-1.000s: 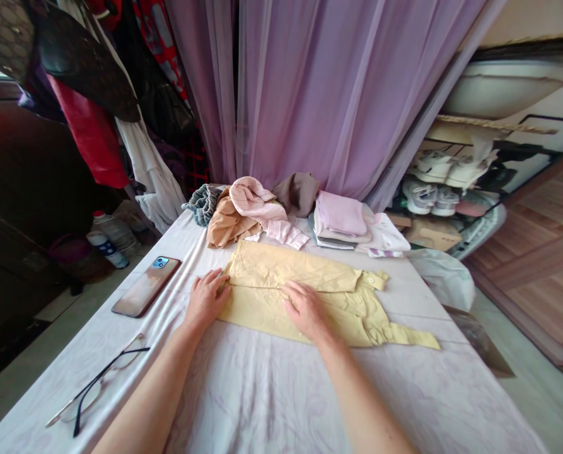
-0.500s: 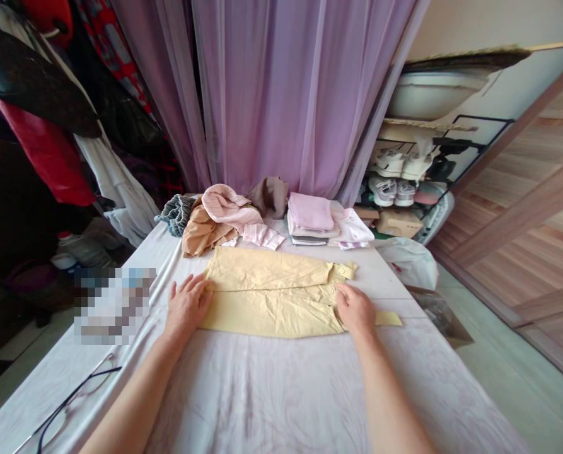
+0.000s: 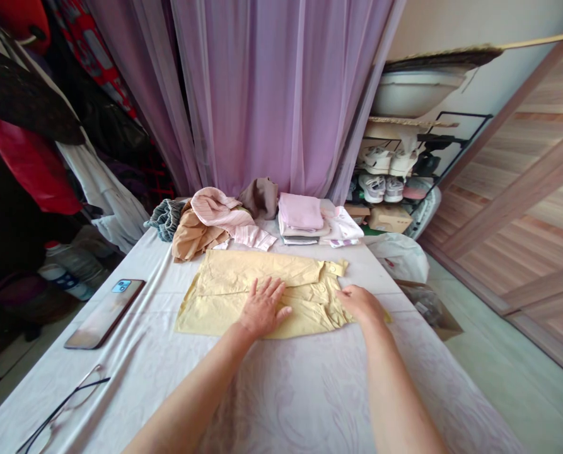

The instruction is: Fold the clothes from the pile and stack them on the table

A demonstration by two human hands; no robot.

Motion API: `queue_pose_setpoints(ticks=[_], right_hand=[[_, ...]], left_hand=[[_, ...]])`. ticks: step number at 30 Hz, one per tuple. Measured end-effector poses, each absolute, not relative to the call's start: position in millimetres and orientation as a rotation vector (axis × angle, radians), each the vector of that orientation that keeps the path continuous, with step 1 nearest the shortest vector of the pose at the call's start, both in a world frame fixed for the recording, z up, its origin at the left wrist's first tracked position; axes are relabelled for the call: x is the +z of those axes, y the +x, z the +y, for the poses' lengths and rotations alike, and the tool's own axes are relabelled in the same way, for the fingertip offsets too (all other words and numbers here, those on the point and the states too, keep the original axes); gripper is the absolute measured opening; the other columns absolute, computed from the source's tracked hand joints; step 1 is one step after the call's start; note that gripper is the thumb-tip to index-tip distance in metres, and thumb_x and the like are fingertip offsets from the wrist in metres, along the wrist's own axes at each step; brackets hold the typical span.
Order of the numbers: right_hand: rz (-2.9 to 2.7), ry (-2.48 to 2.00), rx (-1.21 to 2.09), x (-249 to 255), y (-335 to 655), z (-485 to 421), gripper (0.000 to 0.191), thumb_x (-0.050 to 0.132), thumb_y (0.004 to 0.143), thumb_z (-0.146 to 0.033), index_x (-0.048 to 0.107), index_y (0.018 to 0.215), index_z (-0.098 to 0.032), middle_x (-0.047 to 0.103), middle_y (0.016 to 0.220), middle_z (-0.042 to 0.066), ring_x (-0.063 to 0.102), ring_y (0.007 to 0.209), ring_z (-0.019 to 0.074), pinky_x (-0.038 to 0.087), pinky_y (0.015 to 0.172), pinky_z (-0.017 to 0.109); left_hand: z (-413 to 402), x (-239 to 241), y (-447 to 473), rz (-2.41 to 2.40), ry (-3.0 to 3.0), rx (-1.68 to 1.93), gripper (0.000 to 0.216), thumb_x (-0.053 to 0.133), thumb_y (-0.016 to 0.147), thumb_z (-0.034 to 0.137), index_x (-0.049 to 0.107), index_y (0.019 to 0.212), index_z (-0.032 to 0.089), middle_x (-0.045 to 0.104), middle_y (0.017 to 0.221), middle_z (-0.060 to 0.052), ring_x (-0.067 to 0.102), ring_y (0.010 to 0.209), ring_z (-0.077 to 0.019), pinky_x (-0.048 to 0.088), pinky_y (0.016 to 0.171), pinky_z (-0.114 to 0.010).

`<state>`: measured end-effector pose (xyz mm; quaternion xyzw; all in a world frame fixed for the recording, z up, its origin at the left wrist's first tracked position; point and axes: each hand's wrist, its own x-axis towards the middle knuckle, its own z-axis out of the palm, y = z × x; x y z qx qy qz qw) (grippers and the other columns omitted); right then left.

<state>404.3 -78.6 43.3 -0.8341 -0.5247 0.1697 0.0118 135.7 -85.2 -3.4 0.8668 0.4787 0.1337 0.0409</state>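
A yellow garment [image 3: 243, 277] with buttons and a tab at its right end lies folded across the white cloth, wrinkled toward that end. My left hand [image 3: 263, 307] rests flat on its middle, fingers spread. At the buttoned end, my right hand [image 3: 362, 304] has its fingers closed on the fabric's edge; the fingertips are partly hidden. Part of a yellow strip shows just past the right wrist.
Behind the garment lie rumpled clothes [image 3: 222, 211] and a folded stack [image 3: 301, 212]. A phone [image 3: 106, 315] and eyeglasses [image 3: 63, 407] are on the left. A purple curtain [image 3: 253, 94] hangs behind the table; a shoe rack [image 3: 388, 157] stands to the right.
My left hand has moved right from the garment's left edge onto its middle. The left end of the garment now reaches further out. My right hand stays at the buttoned end.
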Motion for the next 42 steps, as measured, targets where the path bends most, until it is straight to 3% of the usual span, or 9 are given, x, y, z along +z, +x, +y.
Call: queue_pose_setpoints(ticks=[5,12,19,24,28,31,35,38,42], right_hand=[[-1.669,-2.465,0.593,47.5,406.3,-74.2,0.027,0.05,0.084,-0.037,0.072,0.09,-0.023,0.074,0.09,0.004,0.066,0.081,0.0194,0.039,0.063,0.025],[-1.731,-2.159,0.588,70.7,366.7,-62.2,0.023,0.053,0.083,-0.035,0.07,0.078,-0.02,0.071,0.076,0.001,0.062,0.072,0.0157,0.036,0.061,0.023],[-1.847,-2.142,0.436,91.5,307.0,-57.1,0.021,0.053,0.085,-0.031,0.072,0.087,-0.023,0.074,0.089,0.004,0.065,0.083,0.0184,0.037,0.064,0.025],[-1.808,-2.235,0.124,84.2,329.5,-71.3,0.024,0.05,0.089,-0.031,0.071,0.099,-0.023,0.074,0.099,0.006,0.065,0.092,0.0212,0.038,0.071,0.028],[-1.578,-2.34,-0.029,75.5,373.0,-99.2,0.03,0.046,0.091,-0.033,0.069,0.107,-0.023,0.071,0.108,0.008,0.064,0.093,0.0214,0.039,0.071,0.029],[-1.525,-2.517,0.218,62.6,399.6,-117.5,0.038,0.041,0.093,-0.043,0.072,0.087,-0.023,0.073,0.09,0.009,0.066,0.082,0.0217,0.04,0.064,0.028],[-1.397,-2.481,0.918,38.8,418.6,-125.9,0.052,0.038,0.093,-0.052,0.068,0.065,-0.02,0.073,0.075,0.009,0.066,0.065,0.0179,0.045,0.06,0.026],[-1.176,-2.364,1.105,29.0,421.7,-126.4,0.048,0.043,0.092,-0.052,0.066,0.067,-0.017,0.073,0.074,0.009,0.066,0.058,0.0155,0.048,0.057,0.024],[-0.905,-2.153,1.142,27.5,412.9,-128.4,0.034,0.058,0.084,-0.048,0.067,0.093,-0.016,0.074,0.085,0.009,0.067,0.058,0.0146,0.044,0.046,0.021]], left_hand=[[-86.5,-12.0,153.9,1.422,2.67,0.39,0.066,0.043,0.092,0.061,0.04,0.148,0.024,0.042,0.153,-0.009,0.032,0.144,-0.0307,0.019,0.119,-0.056],[-88.6,-4.2,154.1,1.396,2.562,0.381,0.066,0.044,0.092,0.06,0.041,0.147,0.022,0.039,0.155,-0.01,0.03,0.145,-0.0321,0.017,0.118,-0.061],[-77.0,-5.8,137.5,1.309,2.352,0.523,0.049,0.035,0.1,0.044,0.045,0.143,0.022,0.049,0.148,-0.008,0.039,0.14,-0.0215,0.026,0.119,-0.048],[-83.7,-5.5,133.9,1.298,2.47,0.444,0.05,0.052,0.093,0.044,0.052,0.138,0.024,0.045,0.151,-0.008,0.034,0.143,-0.0268,0.024,0.119,-0.051],[-89.2,-3.8,139.9,1.355,2.53,0.4,0.054,0.053,0.091,0.047,0.049,0.141,0.025,0.041,0.153,-0.009,0.032,0.144,-0.0286,0.023,0.118,-0.053],[-89.7,-2.4,145.2,1.383,2.557,0.37,0.056,0.05,0.092,0.049,0.047,0.143,0.025,0.041,0.153,-0.009,0.032,0.143,-0.0299,0.023,0.117,-0.056],[-90.4,-2.3,154.6,1.423,2.575,0.354,0.064,0.047,0.091,0.058,0.042,0.146,0.025,0.04,0.154,-0.009,0.031,0.143,-0.0336,0.02,0.116,-0.063],[-91.9,-4.0,162.3,1.468,2.581,0.363,0.068,0.043,0.091,0.063,0.039,0.148,0.026,0.039,0.155,-0.009,0.029,0.144,-0.035,0.016,0.115,-0.067],[-92.6,-6.5,169.4,1.512,2.574,0.368,0.074,0.04,0.089,0.067,0.038,0.148,0.023,0.036,0.156,-0.011,0.027,0.145,-0.0361,0.014,0.115,-0.067]])
